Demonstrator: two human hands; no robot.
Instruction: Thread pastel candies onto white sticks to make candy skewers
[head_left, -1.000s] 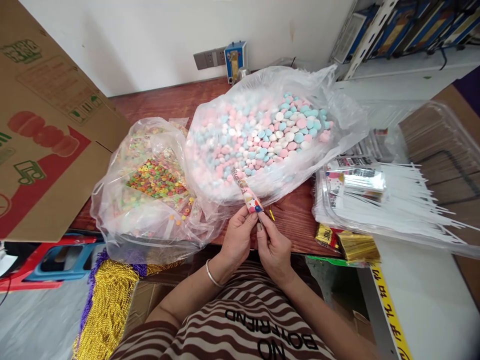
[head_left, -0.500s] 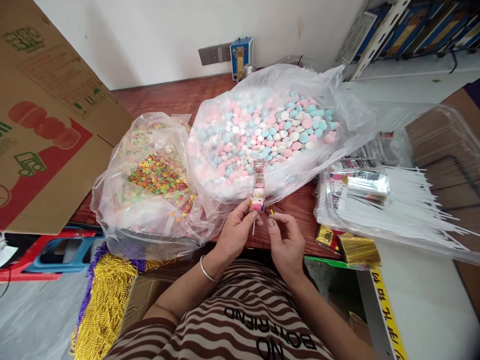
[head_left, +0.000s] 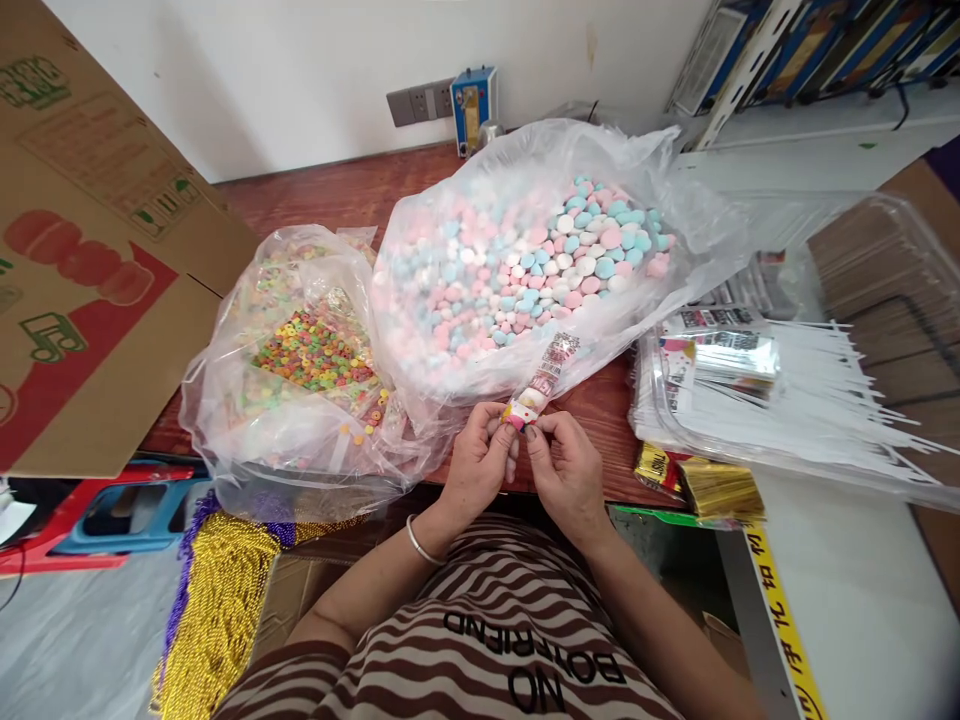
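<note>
My left hand (head_left: 480, 455) is closed in a pinch around the gathered lower end of a small printed candy packet (head_left: 544, 382). The packet tilts up to the right and has pale candies inside. My right hand (head_left: 564, 468) is closed too, its thumb and fingertips meeting the packet's neck beside the left thumb. The gold twist tie between the right fingers is covered now. Just beyond lies a big clear bag (head_left: 442, 345) of pink, white and blue round candies. To its left stands another clear bag (head_left: 225, 400) with small colourful ring candies.
At right, a clear plastic tray (head_left: 652, 400) holds white sticks (head_left: 817, 410) and printed packets. Gold twist ties (head_left: 721, 488) lie by the table's front edge. A cardboard box (head_left: 97, 300) stands left. Gold and purple bead strands (head_left: 225, 590) hang below.
My right hand has moved left to meet the left hand at the packet's neck. The packet has tipped from upright to leaning right. The gold tie and white stick end have gone out of sight.
</note>
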